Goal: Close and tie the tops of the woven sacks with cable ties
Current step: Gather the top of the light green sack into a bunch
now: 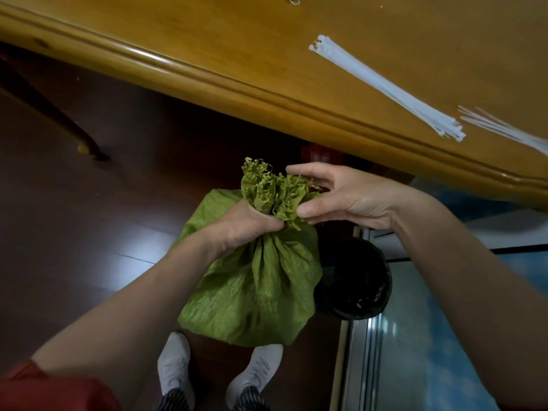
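Down on the dark wooden floor (pixel 89 209) stands the green woven sack (pixel 261 295), just in front of the person's white shoes (pixel 175 363) and below the edge of the worktop (pixel 237 40). The left hand (pixel 240 229) has it by the neck, fingers (pixel 274 223) clamped tight round the gathered cloth, so the fabric pleats and fans out beneath the fist. Above that grip the frayed top (pixel 272 191) sprouts up in a ragged green frill.

And here is the right hand (pixel 347 197) at the frill from the other side. Thumb and fingers are apart and fairly straight, with the forefinger reaching over the top of the fringe and the thumb tip touching its lower edge, bracketing it rather than squeezing it.

Up on the worktop, well apart from both hands, lies a bundle of white cable ties (pixel 385 87), set at a slant, with a second, looser bundle (pixel 510 129) just beside it at the right edge of view. No tie is on the sack's neck yet.

A round black bin (pixel 355 280) sits right beside the sack, to its right. A dark furniture leg (pixel 59 114) crosses the floor at upper left, and a bit of red clothing (pixel 44 393) shows at bottom left
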